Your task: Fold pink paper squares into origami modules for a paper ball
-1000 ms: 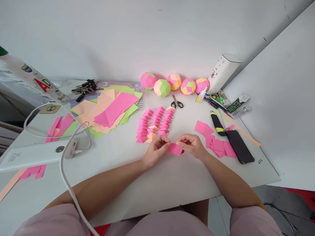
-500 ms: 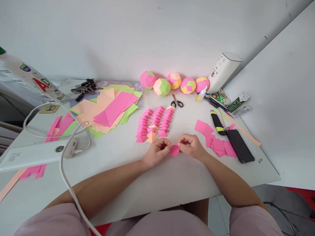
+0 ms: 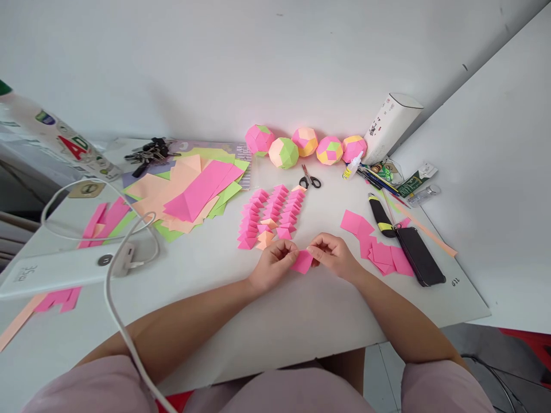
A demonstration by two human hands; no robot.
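Between my two hands is a small pink square of paper (image 3: 303,262), held just above the white desk. My left hand (image 3: 275,263) pinches its left corner between thumb and fingers. On the opposite side, my right hand (image 3: 332,256) grips the right edge the same way. Just beyond my hands stand rows of folded pink paper units (image 3: 271,213), with a few peach ones among them. To the right of my right hand lie several loose pink paper squares (image 3: 382,255), partly overlapping.
Behind the rows lie scissors (image 3: 309,178), a glue bottle (image 3: 353,166) and several paper balls (image 3: 283,153). A utility knife (image 3: 381,215) and a phone (image 3: 418,255) are on the right. Leftward are stacked coloured papers (image 3: 189,189), a power bank (image 3: 60,271) and its white cable (image 3: 111,298).
The pink paper square has turned a little, showing more of its flat face toward me. Both hands have shifted slightly left and still hold it.
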